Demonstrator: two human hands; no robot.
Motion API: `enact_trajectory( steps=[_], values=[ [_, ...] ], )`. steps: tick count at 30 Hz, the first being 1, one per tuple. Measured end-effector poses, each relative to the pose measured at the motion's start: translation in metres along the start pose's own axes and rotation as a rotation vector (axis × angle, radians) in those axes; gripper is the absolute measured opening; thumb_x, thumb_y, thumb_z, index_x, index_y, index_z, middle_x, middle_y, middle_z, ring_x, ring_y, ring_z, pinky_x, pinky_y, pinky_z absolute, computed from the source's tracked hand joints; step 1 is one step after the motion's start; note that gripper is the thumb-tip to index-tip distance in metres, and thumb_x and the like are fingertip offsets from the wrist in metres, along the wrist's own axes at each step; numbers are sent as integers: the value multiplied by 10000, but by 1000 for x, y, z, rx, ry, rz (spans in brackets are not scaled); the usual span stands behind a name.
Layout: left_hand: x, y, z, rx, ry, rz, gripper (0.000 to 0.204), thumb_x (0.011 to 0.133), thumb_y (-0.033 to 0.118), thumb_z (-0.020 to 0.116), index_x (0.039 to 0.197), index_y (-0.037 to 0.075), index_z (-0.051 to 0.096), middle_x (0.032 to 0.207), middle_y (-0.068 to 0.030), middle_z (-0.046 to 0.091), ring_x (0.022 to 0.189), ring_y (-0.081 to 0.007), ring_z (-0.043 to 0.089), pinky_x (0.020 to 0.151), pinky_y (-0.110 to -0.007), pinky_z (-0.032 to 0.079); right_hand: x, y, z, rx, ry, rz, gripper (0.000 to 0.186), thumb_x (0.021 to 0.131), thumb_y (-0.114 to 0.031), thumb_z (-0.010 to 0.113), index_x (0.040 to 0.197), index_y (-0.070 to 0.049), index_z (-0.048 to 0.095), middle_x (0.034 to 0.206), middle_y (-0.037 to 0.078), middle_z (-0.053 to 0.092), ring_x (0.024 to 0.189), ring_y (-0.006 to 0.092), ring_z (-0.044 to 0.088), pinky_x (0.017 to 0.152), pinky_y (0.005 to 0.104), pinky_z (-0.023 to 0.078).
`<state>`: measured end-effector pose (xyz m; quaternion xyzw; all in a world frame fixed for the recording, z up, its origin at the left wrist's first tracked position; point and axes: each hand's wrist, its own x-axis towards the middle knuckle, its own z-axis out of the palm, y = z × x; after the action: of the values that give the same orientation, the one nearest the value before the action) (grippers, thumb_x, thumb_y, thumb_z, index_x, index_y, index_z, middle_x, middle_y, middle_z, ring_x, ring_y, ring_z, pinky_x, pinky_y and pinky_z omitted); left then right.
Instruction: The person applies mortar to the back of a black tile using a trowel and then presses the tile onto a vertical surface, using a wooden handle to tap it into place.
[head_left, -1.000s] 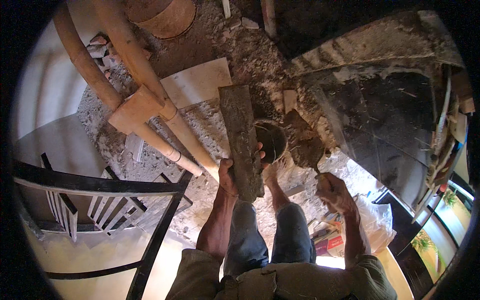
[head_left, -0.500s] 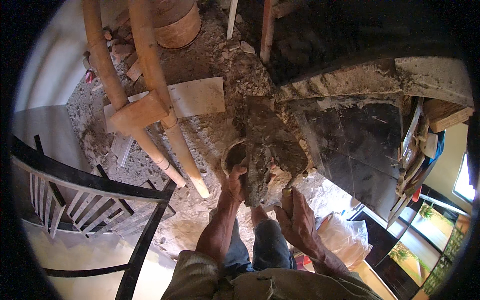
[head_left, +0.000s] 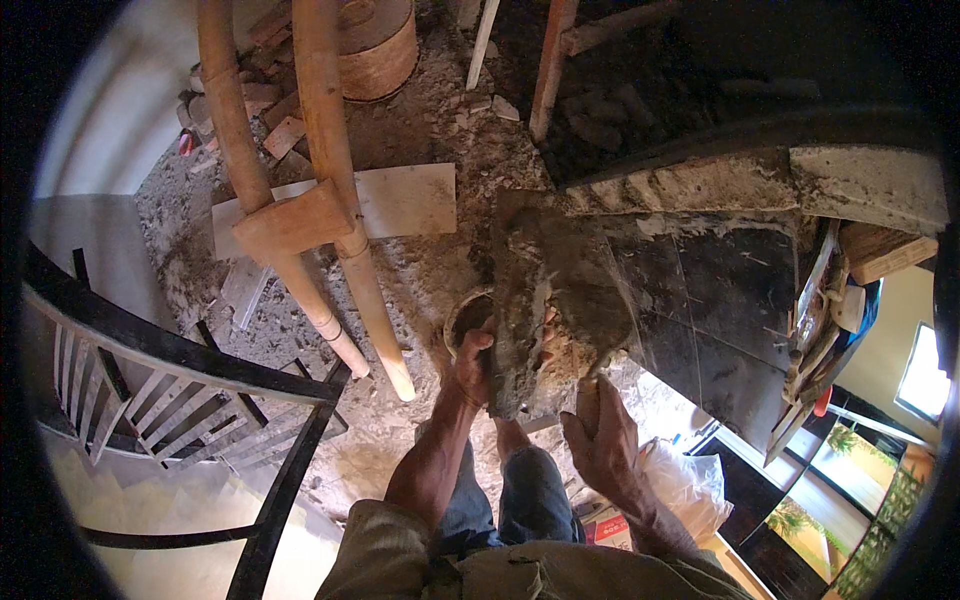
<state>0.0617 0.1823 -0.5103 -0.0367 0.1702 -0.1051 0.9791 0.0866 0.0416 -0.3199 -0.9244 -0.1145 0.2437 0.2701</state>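
My left hand (head_left: 474,368) is closed around a long, narrow board (head_left: 516,330) coated in wet mortar, thumb on its left edge and fingertips showing past its right edge. My right hand (head_left: 612,440) is wrapped round the wooden handle (head_left: 588,402) of a trowel. Its broad blade (head_left: 592,305), smeared with mortar, lies right beside the board; whether they touch I cannot tell. Behind my left hand shows the round rim of a bucket (head_left: 452,325), partly hidden by the board.
Two upright poles (head_left: 352,255) with a brick (head_left: 292,218) between them stand at left, before a pale plank (head_left: 415,200). A black railing (head_left: 180,365) bends along the lower left. At right is a dark tiled slab (head_left: 715,310); a plastic bag (head_left: 690,490) lies below it.
The whole view has shifted a little. The trowel has moved slightly to the right against the board, and both hands keep their grips.
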Motion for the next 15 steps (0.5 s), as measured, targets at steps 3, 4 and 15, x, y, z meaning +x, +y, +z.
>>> enact_trajectory(
  steps=[3,4,15],
  values=[
    [-4,7,6,47,2,21,871,717,375,705,1429,20,351,1347,-193,506,1135,-306,572,926,-459,517,5,2,-17,67,-80,62,458,859,-163,640,1218,44,445,994,264,573,856,436,607,707,469,506],
    [-5,8,8,45,3,19,871,717,375,705,1429,20,351,1347,-193,506,1135,-306,572,926,-459,517,5,4,-25,146,-97,246,446,861,-172,646,1205,49,466,945,242,595,829,410,629,694,435,516],
    [-13,18,17,-50,15,-43,732,732,306,664,1363,22,427,1273,-202,546,1103,-346,583,890,-488,535,66,55,-80,840,-578,330,522,862,-452,653,1055,28,581,667,49,539,496,115,485,425,260,391]
  ],
)
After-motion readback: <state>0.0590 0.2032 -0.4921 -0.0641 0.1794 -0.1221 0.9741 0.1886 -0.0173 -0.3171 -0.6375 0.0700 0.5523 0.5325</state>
